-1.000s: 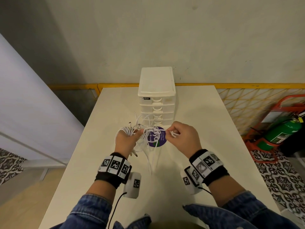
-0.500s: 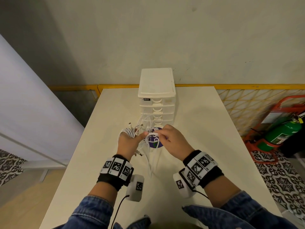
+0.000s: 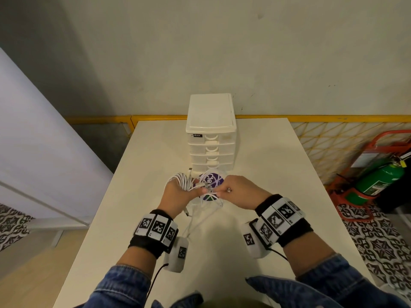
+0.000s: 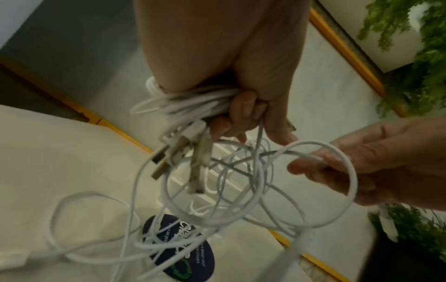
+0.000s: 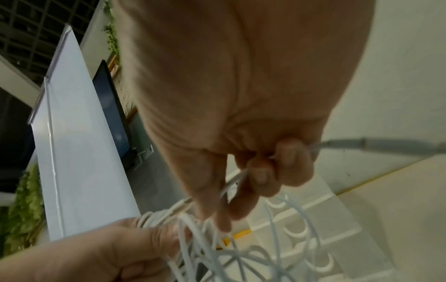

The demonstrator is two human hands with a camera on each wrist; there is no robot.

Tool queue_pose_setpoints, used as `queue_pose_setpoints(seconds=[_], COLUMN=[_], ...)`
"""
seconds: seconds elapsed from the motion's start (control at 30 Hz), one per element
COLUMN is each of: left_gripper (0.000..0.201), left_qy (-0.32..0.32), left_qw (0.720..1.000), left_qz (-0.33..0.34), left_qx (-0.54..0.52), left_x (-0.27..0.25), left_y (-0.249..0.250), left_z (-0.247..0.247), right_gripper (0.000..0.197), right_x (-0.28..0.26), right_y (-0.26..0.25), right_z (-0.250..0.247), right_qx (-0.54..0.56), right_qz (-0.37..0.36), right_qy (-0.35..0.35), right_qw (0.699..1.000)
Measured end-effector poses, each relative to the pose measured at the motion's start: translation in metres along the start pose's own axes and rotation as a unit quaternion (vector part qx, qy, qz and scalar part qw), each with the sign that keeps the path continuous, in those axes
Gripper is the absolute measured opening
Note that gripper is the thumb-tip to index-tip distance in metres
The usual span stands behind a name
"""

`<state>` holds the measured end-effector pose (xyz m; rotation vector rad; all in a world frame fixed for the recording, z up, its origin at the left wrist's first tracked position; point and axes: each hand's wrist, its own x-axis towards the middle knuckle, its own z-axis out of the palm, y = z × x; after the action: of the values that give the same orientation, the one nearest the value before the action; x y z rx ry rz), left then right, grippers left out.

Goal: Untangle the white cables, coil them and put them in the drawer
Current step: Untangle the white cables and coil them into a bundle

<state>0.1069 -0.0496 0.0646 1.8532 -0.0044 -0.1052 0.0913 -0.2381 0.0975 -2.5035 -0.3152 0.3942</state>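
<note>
Above the table [image 3: 138,218], the left hand [image 3: 178,194] clenches a bundle of white cables [image 4: 193,103], their plugs dangling. The right hand [image 3: 240,192] just beside it pinches one loop [image 4: 333,150] of the tangle. Slack strands trail onto a purple disc [image 3: 211,181]. Beyond stands the drawer unit [image 3: 211,138], drawers closed.

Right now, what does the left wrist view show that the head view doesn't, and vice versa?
Left wrist only: the USB plugs hanging below the left hand, and the single loop the right hand pinches.
Head only: the white drawer unit with all visible drawers closed, the green fire extinguisher, both wristbands.
Both: the white cables gripped by the left hand, tangled over the round purple sticker on the table.
</note>
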Motion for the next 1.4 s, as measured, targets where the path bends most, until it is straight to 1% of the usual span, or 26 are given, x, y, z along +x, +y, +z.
queue_pose_setpoints(seconds=[0.03,0.1,0.17,0.2,0.27,0.33,0.37,0.4,0.47,0.5,0.57,0.67,0.73,0.77,0.8,0.83,0.9,0.97,1.03,1.1,1.13,1.2,1.27,1.3,1.33,1.4], left_gripper=[0.042,0.039,0.032,0.027,0.021,0.022,0.022,0.021,0.016,0.016,0.017,0.025,0.023,0.020,0.019,0.018,0.018,0.014,0.016,0.019,0.019,0.016,0.020,0.021,0.020,0.016], left_qy=[-0.008,-0.029,-0.047,-0.057,-0.089,-0.116,-0.116,-0.109,-0.074,-0.049,-0.001,0.029,0.034,0.028,0.018,0.005,-0.031,-0.061,-0.084,-0.093,-0.091,-0.080,-0.068,-0.066,-0.068,-0.085], left_qw=[1.000,1.000,0.999,0.998,0.996,0.993,0.993,0.993,0.996,0.998,0.998,0.996,0.995,0.996,0.997,0.998,0.998,0.997,0.995,0.994,0.994,0.993,0.992,0.992,0.991,0.991], left_qz=[-0.001,-0.001,0.009,0.014,0.017,0.021,0.020,0.019,0.013,0.006,-0.018,-0.046,-0.047,-0.047,-0.047,-0.047,-0.045,-0.032,-0.017,-0.011,-0.013,-0.022,-0.026,-0.028,-0.029,-0.030], left_qx=[-0.005,-0.012,-0.017,-0.021,-0.022,-0.020,-0.024,-0.029,-0.040,-0.045,-0.058,-0.073,-0.075,-0.070,-0.062,-0.052,-0.035,-0.032,-0.043,-0.060,-0.067,-0.087,-0.102,-0.106,-0.107,-0.099], left_x=[-0.001,-0.004,-0.007,-0.008,-0.011,-0.014,-0.014,-0.015,-0.012,-0.010,-0.007,-0.005,-0.004,-0.003,-0.003,-0.004,-0.007,-0.011,-0.016,-0.017,-0.017,-0.017,-0.017,-0.017,-0.017,-0.017], left_y=[0.000,0.003,0.008,0.010,0.015,0.018,0.019,0.021,0.020,0.018,0.015,0.012,0.013,0.013,0.014,0.014,0.016,0.019,0.025,0.027,0.028,0.027,0.025,0.025,0.026,0.028], left_z=[0.000,0.002,0.004,0.005,0.007,0.010,0.010,0.011,0.008,0.004,-0.003,-0.011,-0.014,-0.015,-0.014,-0.013,-0.008,-0.001,0.004,0.005,0.004,0.002,0.001,0.001,0.001,0.003], right_gripper=[0.024,0.022,0.035,0.035,0.026,0.015,0.016,0.016,0.016,0.017,0.021,0.018,0.024,0.031,0.037,0.038,0.030,0.022,0.014,0.007,0.006,0.008,0.023,0.027,0.027,0.017], right_x=[0.000,0.002,0.001,0.001,0.001,0.004,0.005,0.005,0.005,0.004,0.001,-0.003,-0.002,-0.001,0.001,0.003,0.004,0.005,0.006,0.005,0.005,0.005,0.005,0.005,0.004,0.004], right_y=[-0.003,-0.008,-0.013,-0.015,-0.020,-0.021,-0.022,-0.020,-0.015,-0.013,-0.003,0.014,0.022,0.025,0.024,0.021,0.009,-0.004,-0.011,-0.011,-0.009,-0.003,0.003,0.005,0.004,0.002], right_z=[-0.001,-0.001,0.003,0.005,0.011,0.014,0.014,0.013,0.011,0.009,0.003,-0.005,-0.007,-0.006,-0.005,-0.004,-0.002,0.002,0.010,0.015,0.015,0.015,0.014,0.014,0.014,0.017], right_qx=[0.002,-0.003,-0.029,-0.045,-0.076,-0.046,-0.015,0.014,0.067,0.092,0.136,0.097,0.066,0.057,0.055,0.059,0.054,0.020,0.010,0.076,0.115,0.162,0.191,0.212,0.230,0.248], right_qz=[-0.002,0.000,0.015,0.028,0.050,0.059,0.055,0.039,0.004,-0.003,0.007,0.047,0.076,0.077,0.069,0.055,0.004,-0.043,-0.052,-0.021,-0.006,-0.006,-0.023,-0.024,-0.018,-0.009], right_qy=[0.010,0.063,0.090,0.085,0.068,0.084,0.100,0.110,0.101,0.094,0.102,0.147,0.175,0.182,0.181,0.173,0.158,0.137,0.143,0.174,0.183,0.164,0.130,0.124,0.127,0.148], right_qw=[1.000,0.998,0.995,0.995,0.993,0.994,0.993,0.993,0.993,0.991,0.985,0.983,0.979,0.979,0.980,0.982,0.986,0.989,0.988,0.982,0.976,0.973,0.973,0.969,0.965,0.957])
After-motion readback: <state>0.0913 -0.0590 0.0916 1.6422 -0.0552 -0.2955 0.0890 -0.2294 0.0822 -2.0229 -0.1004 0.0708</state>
